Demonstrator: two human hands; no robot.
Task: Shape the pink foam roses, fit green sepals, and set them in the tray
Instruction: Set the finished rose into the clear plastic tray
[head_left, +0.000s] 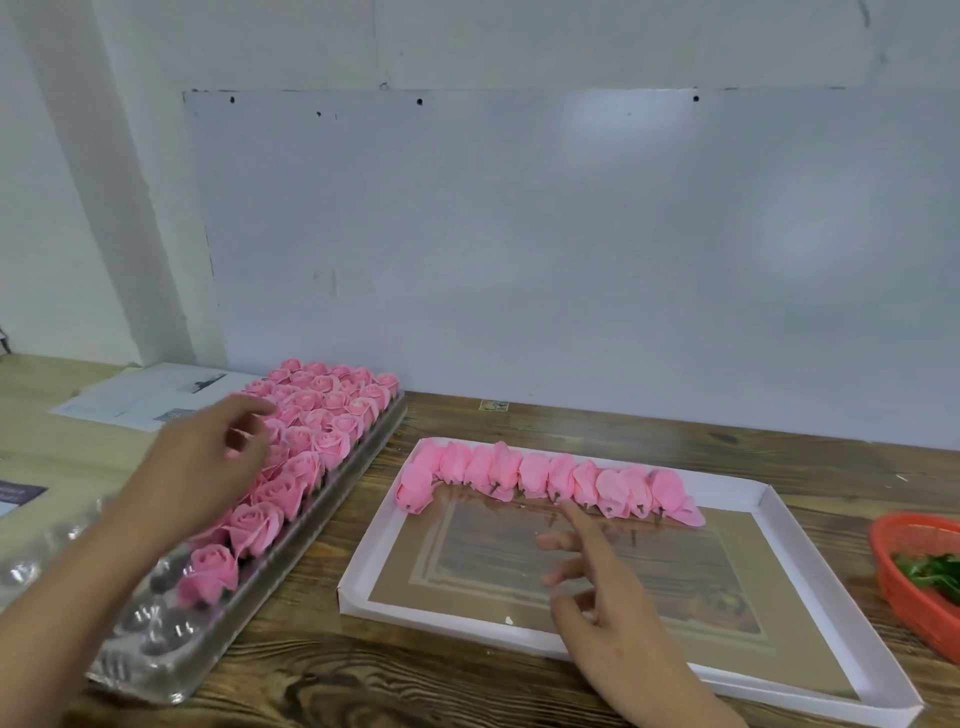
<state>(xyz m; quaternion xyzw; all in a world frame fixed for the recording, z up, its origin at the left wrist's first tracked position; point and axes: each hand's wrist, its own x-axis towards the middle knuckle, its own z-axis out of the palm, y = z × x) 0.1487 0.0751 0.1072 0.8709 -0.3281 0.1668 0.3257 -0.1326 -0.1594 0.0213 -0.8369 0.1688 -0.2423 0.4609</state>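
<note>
Both hands hang loose, holding nothing: left hand (208, 462) over the roses (306, 441) could crush petals; right hand (608, 587) above the tray (810, 582).

Surface: we see a wooden table (467, 691).
Centre: white shallow box (789, 525).
Left of box: clear plastic tray (156, 670); papers (145, 397) behind it.
Right of box: orange basket (914, 608).
</note>
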